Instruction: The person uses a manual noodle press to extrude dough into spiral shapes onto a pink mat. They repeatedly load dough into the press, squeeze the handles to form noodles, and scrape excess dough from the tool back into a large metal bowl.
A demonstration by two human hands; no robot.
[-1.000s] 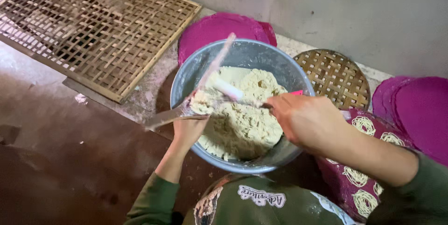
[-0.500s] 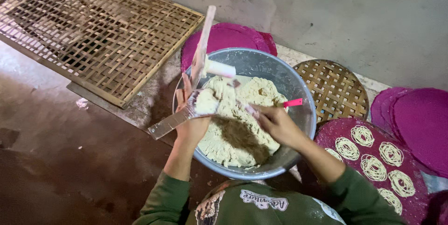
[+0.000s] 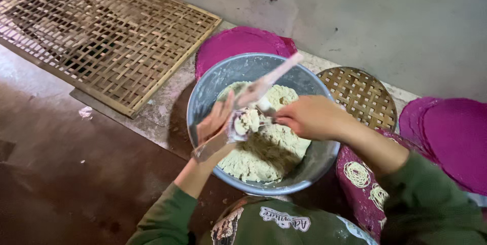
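Head camera: the left hand (image 3: 215,123) grips a metal press tool (image 3: 243,108) lying diagonally, pale handle up-right, over the steel bowl (image 3: 213,85) of dough (image 3: 269,146); the right hand (image 3: 309,118) pinches dough into it.

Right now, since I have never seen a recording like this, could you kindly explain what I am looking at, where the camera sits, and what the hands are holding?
There is no machine here: a person works with two bare hands, and the single camera is worn on the head, looking down. The left hand holds a long metal press-like tool over a large metal bowl of pale dough. The right hand presses dough into the tool. Around the bowl lie a woven bamboo mat, a round woven tray, and magenta cloths; one cloth carries pale coiled dough spirals.
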